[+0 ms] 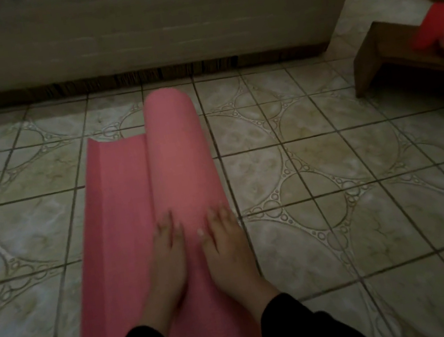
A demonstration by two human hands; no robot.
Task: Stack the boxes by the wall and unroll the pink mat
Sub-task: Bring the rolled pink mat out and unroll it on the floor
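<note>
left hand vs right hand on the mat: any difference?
The left hand lies on the left flank of the pink mat roll, beside the unrolled flap; the right hand lies on its right flank, nearer the bare tiled floor. Shared: both flat, fingers straight, pressing the roll, black sleeves.

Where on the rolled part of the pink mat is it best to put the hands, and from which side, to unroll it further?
Probably on top of the roll, from the near end, as the left hand and right hand lie now. The flat part spreads left, so the roll should be pushed right over the tiled floor.
</note>
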